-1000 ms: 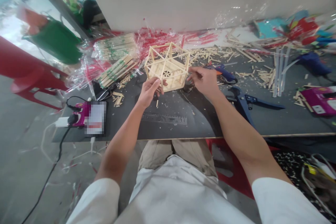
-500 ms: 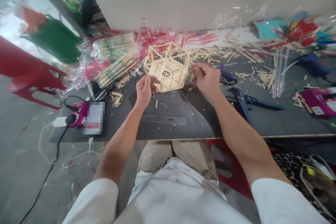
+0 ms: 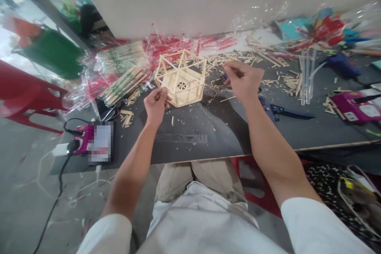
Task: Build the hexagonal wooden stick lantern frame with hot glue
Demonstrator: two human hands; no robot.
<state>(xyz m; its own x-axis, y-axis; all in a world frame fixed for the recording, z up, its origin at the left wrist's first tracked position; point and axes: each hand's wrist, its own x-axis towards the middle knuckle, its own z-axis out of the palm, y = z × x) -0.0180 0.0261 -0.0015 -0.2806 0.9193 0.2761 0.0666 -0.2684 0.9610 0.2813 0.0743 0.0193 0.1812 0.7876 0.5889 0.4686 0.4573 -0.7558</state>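
A small frame of glued wooden sticks (image 3: 181,78) stands on the dark tabletop (image 3: 226,131) in front of me. My left hand (image 3: 155,104) pinches the frame's near left corner with thumb and fingers closed on it. My right hand (image 3: 242,80) hovers to the right of the frame, apart from it, with its fingers curled together in a pinch; what it holds is too small to make out. A blue glue gun (image 3: 275,109) lies just under and right of that hand.
Packs of wrapped chopsticks (image 3: 123,83) and red-and-clear wrappers lie at the back left. Cut stick pieces (image 3: 268,63) litter the back. A clear ruler (image 3: 181,138) lies near the front edge. A magenta device (image 3: 81,143) sits left, a magenta box (image 3: 354,107) right.
My right hand has moved right and back, away from the frame's right side. My left hand has stayed at the frame's near left corner. The view has shifted slightly.
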